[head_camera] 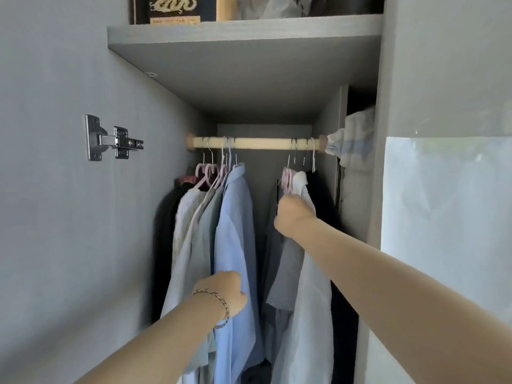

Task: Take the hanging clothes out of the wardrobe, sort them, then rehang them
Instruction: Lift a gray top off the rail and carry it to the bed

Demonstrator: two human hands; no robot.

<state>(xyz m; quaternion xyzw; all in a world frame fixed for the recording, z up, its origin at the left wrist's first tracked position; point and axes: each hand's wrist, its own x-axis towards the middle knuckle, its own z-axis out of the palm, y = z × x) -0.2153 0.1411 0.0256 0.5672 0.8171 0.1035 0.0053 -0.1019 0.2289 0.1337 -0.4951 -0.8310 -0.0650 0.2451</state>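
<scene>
- Fingers of the right hand [295, 214]: curled tight and clamped on the shoulder of the white shirt [304, 273], just under the pink hangers [287, 180]. Fingertips are hidden behind the fist.
- Fingers of the left hand [227, 292]: curled into the 9 o'clock edge of the blue shirt [235, 217], thumb laid on its front. The fabric is pinched well below its hanger.
- The clothes are seen on the rail [255, 142] inside the wardrobe [69, 217], in 2 bunches. 1 hangs at the 9 o'clock end and 1 at the 3 o'clock end, with a bare gap between.
- Nothing is judged removed yet.
- Step judged in hand: lifting off the 3 o'clock bunch.
- The grip is best placed on the hanger necks, so that the hooks are gathered together.
- The hooks should be raised clear of the rail before anything is drawn toward 6 o'clock.
- Fabric alone should not be pulled, or a shirt may slide off its hanger.
- The blue shirt is best held aside so that no sleeve is snagged.
- The shelf [243, 65] sits close at 12 o'clock, so the lift should be kept short.
</scene>
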